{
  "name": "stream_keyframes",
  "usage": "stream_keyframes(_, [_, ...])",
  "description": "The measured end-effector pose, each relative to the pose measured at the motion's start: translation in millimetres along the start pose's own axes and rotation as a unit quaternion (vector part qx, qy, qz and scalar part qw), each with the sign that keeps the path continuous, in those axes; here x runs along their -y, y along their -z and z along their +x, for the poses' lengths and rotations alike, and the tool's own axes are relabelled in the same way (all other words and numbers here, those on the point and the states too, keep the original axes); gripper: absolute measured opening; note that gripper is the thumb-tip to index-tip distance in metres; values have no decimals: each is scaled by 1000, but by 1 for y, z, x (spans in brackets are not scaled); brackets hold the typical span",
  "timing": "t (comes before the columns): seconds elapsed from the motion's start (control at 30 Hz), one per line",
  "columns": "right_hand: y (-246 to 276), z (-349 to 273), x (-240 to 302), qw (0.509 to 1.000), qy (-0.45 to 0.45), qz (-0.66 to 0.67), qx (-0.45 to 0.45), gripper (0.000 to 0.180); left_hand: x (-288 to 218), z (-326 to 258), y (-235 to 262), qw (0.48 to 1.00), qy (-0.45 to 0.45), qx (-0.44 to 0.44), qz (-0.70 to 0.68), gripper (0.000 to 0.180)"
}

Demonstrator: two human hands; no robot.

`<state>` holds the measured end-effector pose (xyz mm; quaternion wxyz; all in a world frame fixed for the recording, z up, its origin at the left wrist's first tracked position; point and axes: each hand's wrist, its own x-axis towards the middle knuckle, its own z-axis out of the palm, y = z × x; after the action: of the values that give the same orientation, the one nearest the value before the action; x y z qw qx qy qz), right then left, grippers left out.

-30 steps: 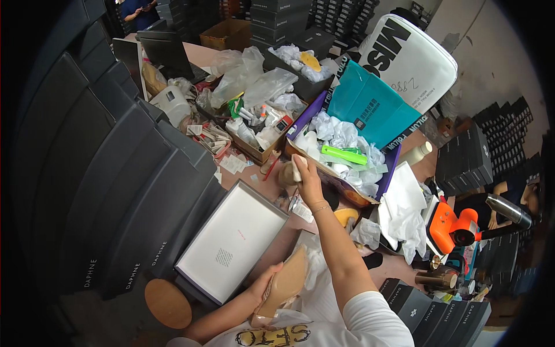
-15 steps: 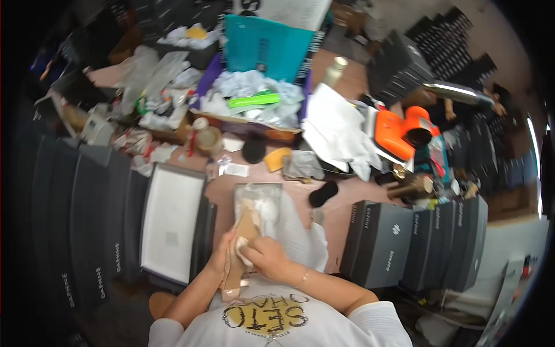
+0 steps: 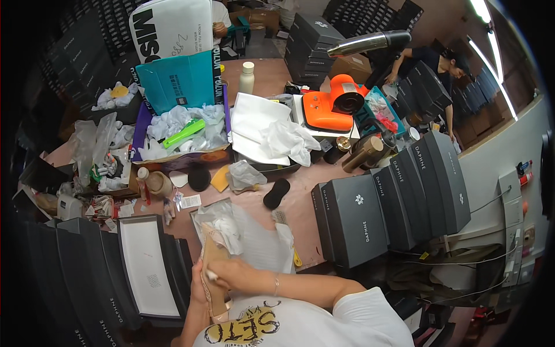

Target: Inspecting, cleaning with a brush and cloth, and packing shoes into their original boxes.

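Now left hand (image 3: 198,284) clamped on beige shoe (image 3: 213,277); right hand (image 3: 237,272) pinching white cloth (image 3: 211,276) atop.

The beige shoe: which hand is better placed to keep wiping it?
The right hand, probably. Its fingers lie on top of the beige shoe, seemingly pinching something small and white, while the left hand grips the shoe from the side.

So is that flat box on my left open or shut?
Open. The flat box lies with no lid on it, its white lining showing, beside the left hand holding the tan shoe.
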<state>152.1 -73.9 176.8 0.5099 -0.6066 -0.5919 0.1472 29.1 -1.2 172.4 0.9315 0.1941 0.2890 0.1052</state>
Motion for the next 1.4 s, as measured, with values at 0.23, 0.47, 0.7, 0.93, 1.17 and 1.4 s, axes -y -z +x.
stream_keyframes(0.23, [7,-2,7,995,2,-8,104,19,-5,-5,-6,999,-33,-9,16,55])
stream_keyframes(0.47, [8,8,11,987,-13,-19,157,20,1,-14,5,996,-44,-68,29,59])
stream_keyframes(0.7, [7,15,18,981,27,4,192,18,-10,-18,-13,995,-43,-89,-17,59])
stream_keyframes(0.93, [3,22,25,972,74,-26,219,20,-18,-14,-13,994,-67,-83,8,59])
stream_keyframes(1.17, [12,22,45,968,83,-64,229,17,-16,-18,-10,995,-47,-69,49,53])
stream_keyframes(1.4, [6,26,49,958,109,-85,249,18,-2,-23,10,994,-78,-64,48,61])
